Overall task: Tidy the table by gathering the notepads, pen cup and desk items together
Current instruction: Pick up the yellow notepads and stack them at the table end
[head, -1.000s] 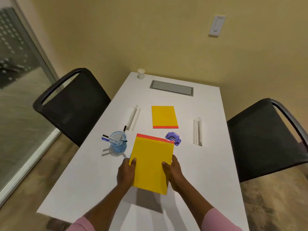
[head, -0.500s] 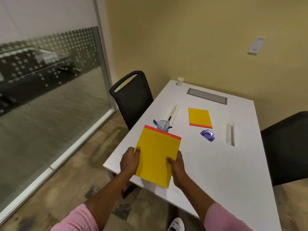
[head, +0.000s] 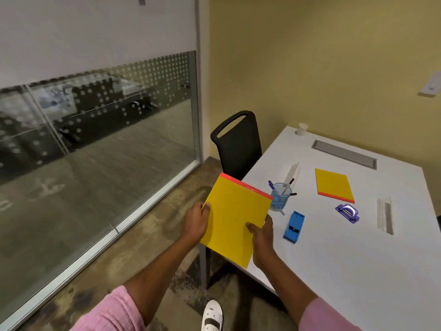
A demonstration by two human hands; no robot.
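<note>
I hold a yellow notepad (head: 235, 218) with a red top strip in both hands, lifted over the table's left corner. My left hand (head: 196, 220) grips its left edge and my right hand (head: 261, 231) grips its right edge. A second yellow notepad (head: 333, 184) lies flat further back on the white table (head: 358, 259). A clear blue pen cup (head: 279, 195) with pens stands just right of the held pad. A blue desk item (head: 294, 226) lies beside my right hand. A purple hole punch (head: 347, 212) sits to the right.
A black chair (head: 238, 144) stands at the table's left side. Two white strips (head: 293, 172) (head: 384, 215) lie on the table, with a small white cup (head: 301, 129) and a grey cable hatch (head: 343, 153) at the back. A glass wall (head: 95, 139) is on the left.
The view has swung left and the notepad has moved with my hands towards the table's left corner, off the tabletop. A blue desk item has come into sight beside my right hand.
</note>
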